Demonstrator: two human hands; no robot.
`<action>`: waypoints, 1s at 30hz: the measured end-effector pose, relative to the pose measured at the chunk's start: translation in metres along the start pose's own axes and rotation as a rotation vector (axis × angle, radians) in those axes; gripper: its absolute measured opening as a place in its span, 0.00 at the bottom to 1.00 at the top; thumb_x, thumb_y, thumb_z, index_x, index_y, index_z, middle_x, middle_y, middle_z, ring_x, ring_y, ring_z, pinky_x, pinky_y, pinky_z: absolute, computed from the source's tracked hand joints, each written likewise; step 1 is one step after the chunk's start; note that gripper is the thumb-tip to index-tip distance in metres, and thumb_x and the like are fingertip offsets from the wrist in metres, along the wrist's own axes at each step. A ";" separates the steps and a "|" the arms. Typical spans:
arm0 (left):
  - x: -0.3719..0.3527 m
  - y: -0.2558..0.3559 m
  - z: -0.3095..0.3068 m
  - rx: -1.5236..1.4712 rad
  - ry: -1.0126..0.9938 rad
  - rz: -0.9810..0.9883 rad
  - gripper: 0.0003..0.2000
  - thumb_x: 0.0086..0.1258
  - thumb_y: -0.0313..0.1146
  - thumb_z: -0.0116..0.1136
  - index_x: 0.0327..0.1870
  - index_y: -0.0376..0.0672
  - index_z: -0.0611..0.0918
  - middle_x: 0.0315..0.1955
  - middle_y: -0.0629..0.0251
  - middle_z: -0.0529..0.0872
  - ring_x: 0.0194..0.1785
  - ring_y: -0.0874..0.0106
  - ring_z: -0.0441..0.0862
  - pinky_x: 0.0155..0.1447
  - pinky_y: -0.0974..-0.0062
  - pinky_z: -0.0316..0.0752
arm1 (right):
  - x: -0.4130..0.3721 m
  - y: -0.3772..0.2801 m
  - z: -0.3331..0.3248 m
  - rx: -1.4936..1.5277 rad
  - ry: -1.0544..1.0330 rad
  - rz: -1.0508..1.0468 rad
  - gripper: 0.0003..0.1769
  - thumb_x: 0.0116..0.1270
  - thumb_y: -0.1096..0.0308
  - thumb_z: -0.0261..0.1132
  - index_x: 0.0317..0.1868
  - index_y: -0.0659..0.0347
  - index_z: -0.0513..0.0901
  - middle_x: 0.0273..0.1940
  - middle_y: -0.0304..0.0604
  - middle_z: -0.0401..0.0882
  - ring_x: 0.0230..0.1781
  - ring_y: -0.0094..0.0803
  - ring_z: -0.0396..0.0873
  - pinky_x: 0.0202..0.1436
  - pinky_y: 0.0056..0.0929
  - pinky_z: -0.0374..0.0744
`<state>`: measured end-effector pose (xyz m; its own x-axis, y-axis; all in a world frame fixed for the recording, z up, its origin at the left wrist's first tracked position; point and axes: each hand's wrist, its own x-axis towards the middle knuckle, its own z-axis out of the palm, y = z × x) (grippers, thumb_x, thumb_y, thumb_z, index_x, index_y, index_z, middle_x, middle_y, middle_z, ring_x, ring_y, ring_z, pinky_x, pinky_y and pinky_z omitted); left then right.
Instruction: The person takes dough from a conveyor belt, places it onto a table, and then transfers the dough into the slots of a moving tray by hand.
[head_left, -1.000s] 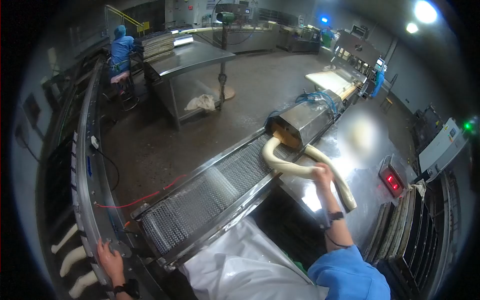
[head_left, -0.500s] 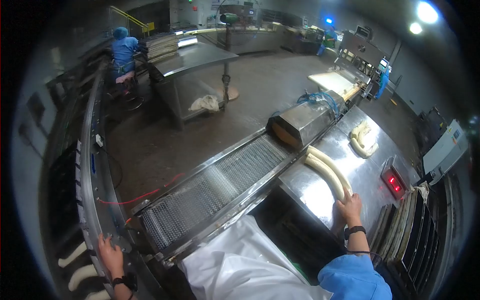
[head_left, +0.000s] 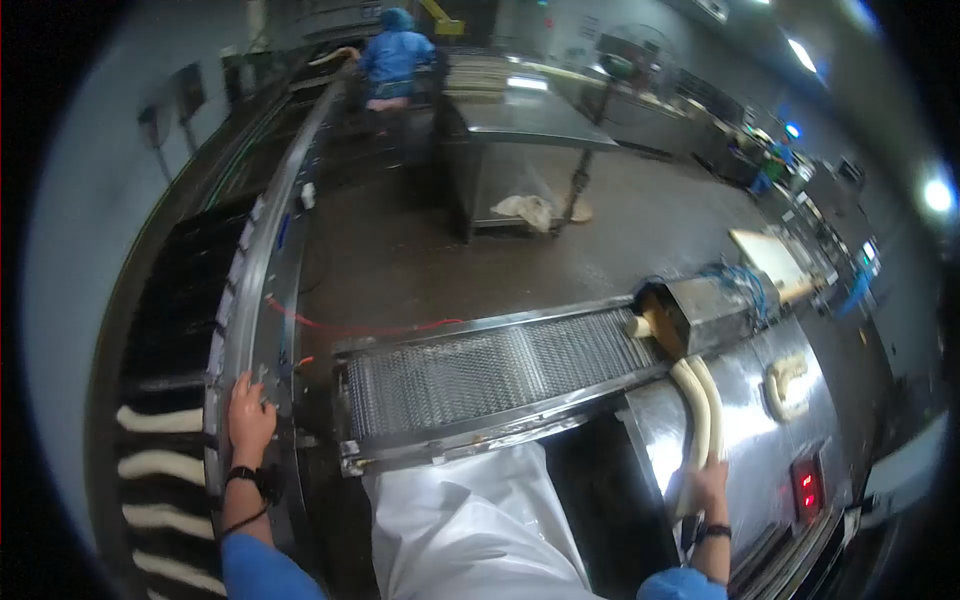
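Note:
My left hand (head_left: 252,424) rests on the metal side rail (head_left: 230,345) of the left-hand conveyor, fingers apart and nothing held. Just left of it, several pale dough ropes (head_left: 165,466) lie crosswise on the dark conveyor. On the steel table to the right, two long dough ropes (head_left: 706,405) lie side by side. My right hand (head_left: 710,487), slightly blurred, closes over their near end, and its fingertips are partly hidden. Farther back on that table are curved dough pieces (head_left: 788,388).
A mesh conveyor belt (head_left: 480,378) runs between my hands, with a dough end (head_left: 638,327) emerging from the metal housing (head_left: 712,312). A red-lit scale display (head_left: 807,488) stands at right. A person in blue (head_left: 392,62) works by the far rail, near a steel table (head_left: 530,118).
My view has swung left, showing more of the left conveyor and its dough ropes. A dough end now shows at the housing's mouth. My hands stay at the rail and the dough ropes.

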<state>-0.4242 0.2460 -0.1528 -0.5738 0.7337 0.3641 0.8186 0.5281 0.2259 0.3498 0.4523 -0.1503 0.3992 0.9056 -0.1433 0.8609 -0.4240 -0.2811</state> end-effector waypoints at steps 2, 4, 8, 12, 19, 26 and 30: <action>-0.001 0.001 -0.003 -0.030 0.005 0.024 0.17 0.55 0.25 0.61 0.48 0.34 0.82 0.65 0.48 0.73 0.69 0.51 0.68 0.72 0.59 0.65 | -0.020 0.000 0.013 -0.108 0.097 -0.099 0.37 0.49 0.60 0.75 0.61 0.62 0.76 0.44 0.57 0.81 0.45 0.46 0.82 0.49 0.42 0.84; -0.001 0.002 -0.003 -0.042 0.002 0.017 0.18 0.55 0.26 0.61 0.49 0.35 0.83 0.65 0.49 0.73 0.69 0.52 0.68 0.72 0.59 0.65 | -0.033 -0.013 0.013 -0.054 0.101 -0.156 0.36 0.47 0.63 0.75 0.59 0.62 0.77 0.40 0.55 0.83 0.40 0.48 0.83 0.47 0.41 0.85; -0.005 0.001 -0.006 -0.066 0.018 0.008 0.19 0.56 0.28 0.61 0.51 0.36 0.83 0.63 0.48 0.74 0.69 0.52 0.68 0.72 0.60 0.65 | -0.015 -0.038 0.032 0.332 -0.245 -0.337 0.30 0.49 0.71 0.70 0.57 0.64 0.78 0.32 0.43 0.82 0.32 0.40 0.82 0.38 0.35 0.83; -0.015 -0.007 -0.005 -0.048 0.073 0.068 0.19 0.57 0.31 0.60 0.51 0.37 0.83 0.61 0.48 0.76 0.69 0.52 0.69 0.72 0.60 0.65 | -0.021 -0.136 0.013 0.858 -0.539 -0.468 0.32 0.51 0.75 0.61 0.62 0.66 0.73 0.43 0.46 0.77 0.39 0.35 0.78 0.38 0.32 0.78; -0.041 -0.004 -0.021 -0.143 0.083 0.014 0.17 0.58 0.33 0.62 0.49 0.40 0.83 0.60 0.52 0.78 0.66 0.56 0.73 0.68 0.62 0.70 | -0.151 -0.336 -0.098 1.086 -0.688 -0.626 0.40 0.46 0.59 0.67 0.62 0.70 0.73 0.40 0.51 0.83 0.36 0.44 0.84 0.42 0.36 0.87; -0.046 -0.013 -0.009 -0.261 0.054 -0.054 0.15 0.60 0.32 0.60 0.48 0.40 0.83 0.55 0.52 0.80 0.62 0.54 0.75 0.66 0.60 0.72 | -0.332 -0.499 -0.107 1.070 -1.592 -1.317 0.54 0.54 0.43 0.65 0.75 0.66 0.57 0.69 0.63 0.64 0.63 0.45 0.75 0.69 0.39 0.72; -0.056 -0.014 -0.014 -0.187 0.040 -0.015 0.14 0.62 0.34 0.60 0.47 0.42 0.84 0.60 0.54 0.78 0.67 0.57 0.71 0.71 0.61 0.67 | -0.331 -0.519 -0.060 0.929 -1.725 -1.425 0.40 0.56 0.73 0.68 0.72 0.62 0.66 0.68 0.48 0.69 0.69 0.40 0.67 0.73 0.40 0.66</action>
<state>-0.4034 0.1915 -0.1642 -0.5876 0.7068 0.3938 0.8026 0.4475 0.3943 -0.2105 0.3735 0.0997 -0.9661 -0.0821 0.2447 -0.2306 -0.1510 -0.9613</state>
